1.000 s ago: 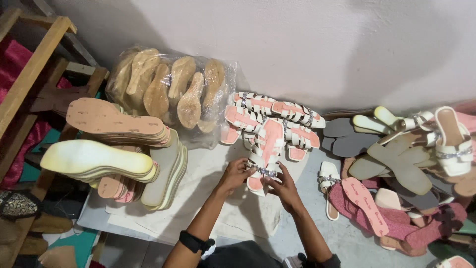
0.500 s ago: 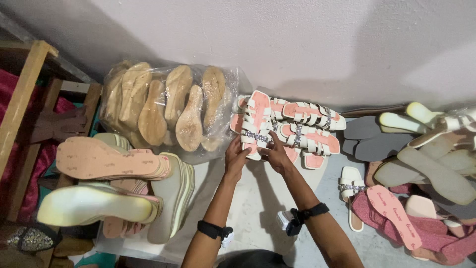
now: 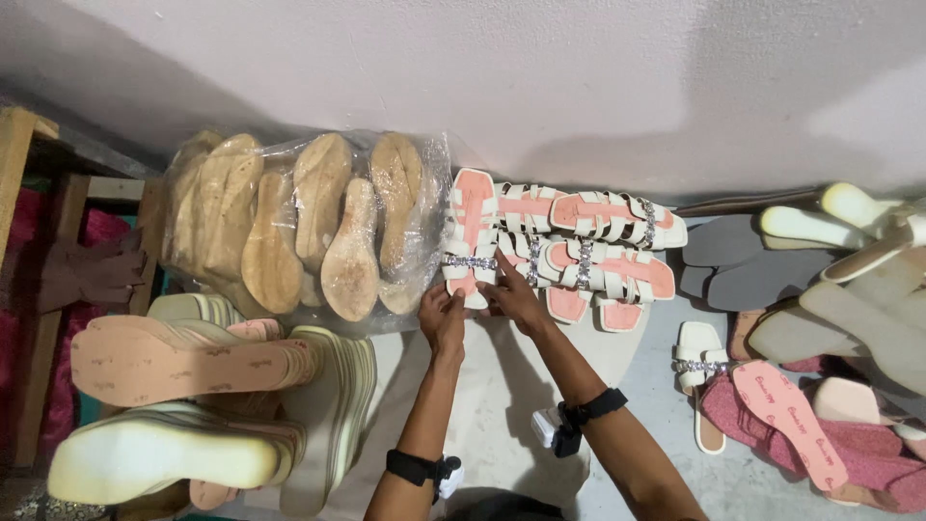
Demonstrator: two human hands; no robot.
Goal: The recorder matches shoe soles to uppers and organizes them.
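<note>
Gripping the near end of a white strapped sandal with a pink insole (image 3: 472, 236), left hand (image 3: 443, 318) and right hand (image 3: 512, 297) both curled closed on it, fingertips and the sandal's near tip lying hidden under them. Lying with its long axis running straight away from the hands toward the wall, jewelled strap crossing just beyond the fingers. Sitting left of the hands, a clear bag of cork wedge soles (image 3: 299, 227), its contents blurring behind plastic; piling up right of them, matching sandals (image 3: 598, 246).
</note>
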